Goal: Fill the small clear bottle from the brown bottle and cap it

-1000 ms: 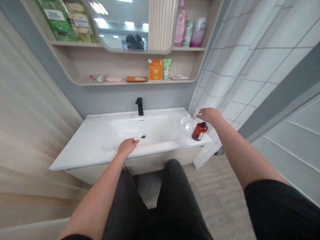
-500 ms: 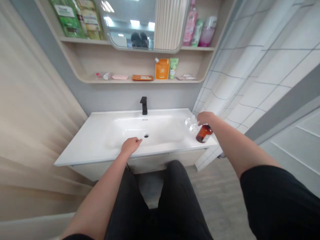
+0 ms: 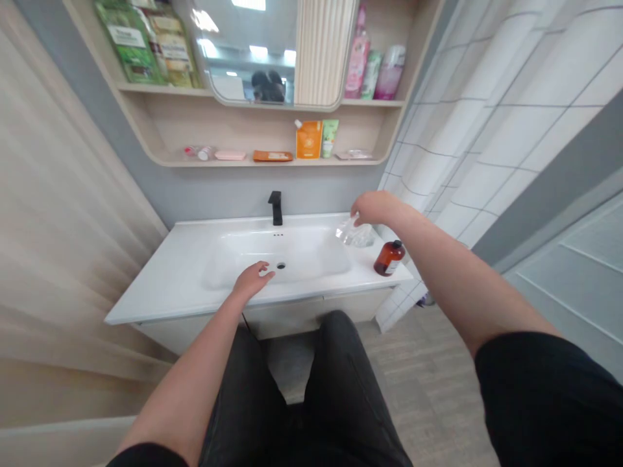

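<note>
With the smooth white oval-cornered basin (image 3: pixel 311 256) as the clock's middle, I see matte black on the angular faucet (image 3: pixel 276 211) at twelve, reddish amber on the rounded bottle (image 3: pixel 384 259) at three, and colourless shine on the crumpled clear plastic (image 3: pixel 360 235) towards two. Thin dark gridlines cross the white folded curtain (image 3: pixel 452 123); at nine, the draped fabric curtain (image 3: pixel 63 227) is beige.
</note>
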`<state>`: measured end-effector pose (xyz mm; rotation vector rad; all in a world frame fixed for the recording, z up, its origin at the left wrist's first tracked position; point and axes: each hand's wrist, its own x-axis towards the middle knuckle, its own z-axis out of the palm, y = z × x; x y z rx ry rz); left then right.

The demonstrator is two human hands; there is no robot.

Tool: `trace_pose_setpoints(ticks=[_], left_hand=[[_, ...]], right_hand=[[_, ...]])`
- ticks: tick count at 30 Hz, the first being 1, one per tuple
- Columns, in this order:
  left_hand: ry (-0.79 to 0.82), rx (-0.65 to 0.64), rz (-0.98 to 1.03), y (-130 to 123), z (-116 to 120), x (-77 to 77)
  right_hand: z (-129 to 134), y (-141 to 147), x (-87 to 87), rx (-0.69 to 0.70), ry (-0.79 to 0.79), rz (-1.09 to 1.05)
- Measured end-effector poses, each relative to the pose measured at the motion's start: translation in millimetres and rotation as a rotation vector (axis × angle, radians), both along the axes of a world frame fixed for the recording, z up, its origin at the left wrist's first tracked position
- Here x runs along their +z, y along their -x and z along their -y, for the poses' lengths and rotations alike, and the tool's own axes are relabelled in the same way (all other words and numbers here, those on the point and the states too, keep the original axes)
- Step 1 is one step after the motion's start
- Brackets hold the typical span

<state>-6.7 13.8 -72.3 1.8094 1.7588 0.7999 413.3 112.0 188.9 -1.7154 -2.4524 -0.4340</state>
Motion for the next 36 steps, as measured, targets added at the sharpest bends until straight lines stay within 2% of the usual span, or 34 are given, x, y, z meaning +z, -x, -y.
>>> trace_pose_setpoints(ticks=[2,4,8,12,16,19,23,26,30,36], left_hand=[[-0.064,-0.066,0.176,2.0,-0.3,-1.1],[-0.084,-0.136,0.356,1.5,-0.3,1.2],[-0.071,-0.251,0.693,-10.3,-1.6,13.0],[-0.049,-0.273,0.823,-23.7,-3.8,19.4],[-0.088,-0.177,0.881,-24.1,-2.0,14.1],[-0.129,-0.114,0.898,-21.5,0.2,8.1],[-0.13,-0.108,0.876,-21.1,-1.1,2.8],[-0.116,-0.146,0.86,-21.3,-3.8,0.0],[-0.09,-0.164,0.802,-18.2,-5.6,-3.0],[-0.173,-0.116,0.851,-12.6,-4.5,-0.9]], right_hand=[[21.4,36.8,5.4,0.119,0.143,0.113],[41.3,76.3,2.9,0.246,0.198,0.126],[65.6,147.2,-20.9,0.446,0.278,0.057],[66.9,185.7,-48.4,0.531,0.277,-0.035],[55.9,187.4,-84.8,0.587,0.282,-0.315],[49.5,182.2,-132.2,0.518,0.33,-0.678],[51.8,189.7,-203.4,0.43,0.512,-1.094],[57.3,201.4,-239.5,0.439,0.647,-1.354],[59.2,206.3,-260.1,0.421,0.683,-1.517],[55.1,200.5,-267.1,0.417,0.655,-1.542]])
